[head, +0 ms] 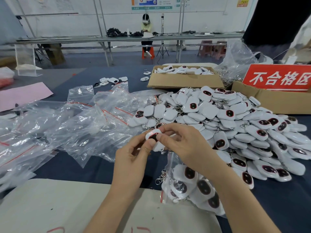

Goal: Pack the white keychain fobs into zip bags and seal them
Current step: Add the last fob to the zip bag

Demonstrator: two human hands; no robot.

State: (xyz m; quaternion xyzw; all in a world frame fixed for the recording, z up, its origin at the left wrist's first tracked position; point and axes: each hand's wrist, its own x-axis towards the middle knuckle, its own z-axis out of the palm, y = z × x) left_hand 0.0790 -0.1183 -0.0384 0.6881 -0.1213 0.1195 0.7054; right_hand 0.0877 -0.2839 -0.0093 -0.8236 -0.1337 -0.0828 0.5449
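Observation:
Both hands meet over the dark table around one white keychain fob (154, 135) with a black, red-ringed face. My left hand (133, 158) pinches it from below with fingertips. My right hand (183, 145) grips it from the right, thumb on its face. A second white fob (159, 146) shows just under it, between the hands. Below my right wrist lies a zip bag (190, 185) holding several fobs, a metal clasp sticking out at its left. A large heap of loose fobs (235, 125) spreads to the right. Empty red-striped zip bags (84, 121) are piled on the left.
An open cardboard box of fobs (185, 79) stands behind the heap. Another box with a red sign (276, 78) is at the right. A pink sheet (23, 95) lies far left, a cream cloth (67, 207) at the near edge. A seated person (146, 29) works at a far bench.

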